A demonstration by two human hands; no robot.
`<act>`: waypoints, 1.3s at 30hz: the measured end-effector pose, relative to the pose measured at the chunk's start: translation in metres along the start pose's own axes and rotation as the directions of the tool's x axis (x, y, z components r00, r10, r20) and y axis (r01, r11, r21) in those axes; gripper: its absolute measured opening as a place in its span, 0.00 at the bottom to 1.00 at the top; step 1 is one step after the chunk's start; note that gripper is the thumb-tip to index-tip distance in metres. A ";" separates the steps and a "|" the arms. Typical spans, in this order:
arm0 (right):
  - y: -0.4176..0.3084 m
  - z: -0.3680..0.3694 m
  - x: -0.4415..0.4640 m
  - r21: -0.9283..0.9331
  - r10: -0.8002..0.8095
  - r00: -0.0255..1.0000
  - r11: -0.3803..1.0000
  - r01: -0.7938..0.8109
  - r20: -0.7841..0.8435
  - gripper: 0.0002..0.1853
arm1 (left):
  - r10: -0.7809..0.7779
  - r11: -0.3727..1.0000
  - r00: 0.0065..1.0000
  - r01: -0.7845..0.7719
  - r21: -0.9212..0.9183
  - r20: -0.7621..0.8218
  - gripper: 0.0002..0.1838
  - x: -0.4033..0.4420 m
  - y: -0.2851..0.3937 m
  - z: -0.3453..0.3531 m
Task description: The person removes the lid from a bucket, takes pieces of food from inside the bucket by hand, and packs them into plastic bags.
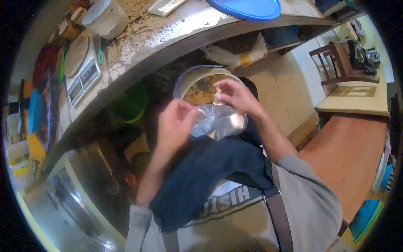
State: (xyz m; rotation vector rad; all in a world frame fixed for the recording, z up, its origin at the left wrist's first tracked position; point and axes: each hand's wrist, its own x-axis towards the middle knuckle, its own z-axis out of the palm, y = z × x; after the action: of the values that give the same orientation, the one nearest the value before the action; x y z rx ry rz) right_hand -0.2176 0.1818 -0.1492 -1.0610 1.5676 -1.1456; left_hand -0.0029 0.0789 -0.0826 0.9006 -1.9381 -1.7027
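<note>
My left hand (pixel 175 122) is closed on the edge of a clear plastic bag (pixel 212 119), which lies over my lap. Something pale shows through the bag's right side, too blurred to name. My right hand (pixel 239 97) pinches a small pale piece (pixel 218 97) between thumb and fingers, just above the bag. Beyond both hands stands a round bucket (pixel 181 82) with several orange-brown chunks (pixel 199 93) in it. The bag and hands hide its near side.
A curved counter (pixel 138 40) runs ahead, bearing a digital scale (pixel 84 82), a white tub (pixel 107 19) and a blue lid (pixel 247 7). Beneath it is a green basin (pixel 132 103). At right are a wooden table (pixel 340 155) and a wooden chair (pixel 342 63).
</note>
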 end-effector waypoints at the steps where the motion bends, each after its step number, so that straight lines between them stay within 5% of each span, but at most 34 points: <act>1: -0.018 -0.005 -0.010 0.190 0.054 0.996 0.981 -0.039 -0.075 0.15 | -0.020 1.000 0.999 0.020 0.012 -0.028 0.07 0.004 -0.015 0.006; 2: -0.029 -0.007 -0.018 0.375 0.118 0.984 0.925 -0.059 -0.136 0.17 | -0.039 0.999 0.998 0.041 0.024 -0.057 0.08 0.007 -0.024 0.010; 7: -0.045 -0.015 -0.031 0.415 0.013 0.969 0.905 0.093 -0.245 0.17 | 0.009 0.985 0.995 0.008 0.172 -0.098 0.09 0.021 -0.032 0.022; 13: -0.072 0.010 -0.034 0.446 -0.028 0.959 0.881 0.157 -0.282 0.16 | -0.186 0.974 0.982 0.188 -0.125 0.028 0.08 0.027 -0.026 0.032; 16: -0.073 0.026 -0.029 -0.149 -0.269 0.876 0.962 0.228 -0.401 0.11 | -0.254 0.914 0.959 0.280 -0.293 0.123 0.06 0.026 -0.029 0.037; 17: -0.073 0.028 -0.029 -0.150 -0.270 0.876 0.962 0.228 -0.400 0.11 | -0.254 0.914 0.960 0.279 -0.294 0.123 0.06 0.025 -0.031 0.039; 19: -0.075 0.030 -0.028 -0.528 -0.475 0.831 0.803 0.274 -0.290 0.10 | -0.256 0.832 0.954 0.299 -0.467 0.154 0.05 0.024 -0.037 0.044; 23: -0.072 0.024 -0.028 -0.487 -0.476 0.818 0.825 0.288 -0.323 0.09 | -0.241 0.802 0.952 0.305 -0.514 0.188 0.07 0.023 -0.045 0.041; 25: -0.074 0.019 -0.029 -0.381 -0.400 0.835 0.889 0.254 -0.378 0.08 | -0.292 0.806 0.937 0.348 -0.480 0.189 0.08 0.020 -0.042 0.039; 27: -0.074 0.012 -0.032 -0.403 -0.396 0.875 0.875 0.267 -0.279 0.08 | -0.299 0.807 0.934 0.356 -0.471 0.194 0.08 0.018 -0.046 0.039; 28: -0.068 0.011 -0.033 -0.571 -0.443 0.887 0.765 0.298 -0.130 0.10 | -0.303 0.809 0.932 0.362 -0.463 0.198 0.08 0.017 -0.048 0.038; 32: -0.066 0.015 -0.026 -0.573 -0.405 0.908 0.771 0.277 -0.105 0.10 | -0.378 0.777 0.900 0.436 -0.455 0.218 0.08 -0.001 -0.047 0.030; 33: -0.062 0.013 -0.019 -0.570 -0.404 0.909 0.773 0.280 -0.101 0.10 | -0.341 0.866 0.917 0.392 -0.309 0.208 0.08 -0.010 -0.051 0.025; 35: -0.039 0.014 -0.006 -0.541 -0.104 0.987 0.840 0.023 -0.120 0.13 | -0.310 0.929 0.927 0.342 -0.141 0.209 0.08 -0.028 -0.056 0.016; 37: -0.005 0.023 0.015 -0.658 -0.102 0.991 0.753 0.023 -0.082 0.15 | -0.227 0.964 0.943 0.253 -0.082 0.243 0.08 -0.042 -0.055 0.008; 39: 0.019 0.037 0.045 -0.797 0.255 0.966 0.590 -0.130 0.032 0.16 | -0.300 0.949 0.923 0.316 -0.028 0.240 0.07 -0.045 -0.058 0.006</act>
State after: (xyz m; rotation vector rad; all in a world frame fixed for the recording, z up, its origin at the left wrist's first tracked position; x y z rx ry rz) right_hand -0.1946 0.1348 -0.1822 -1.4364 2.0679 -0.1426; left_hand 0.0369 0.1116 -0.1355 1.0682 -1.9505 -2.1262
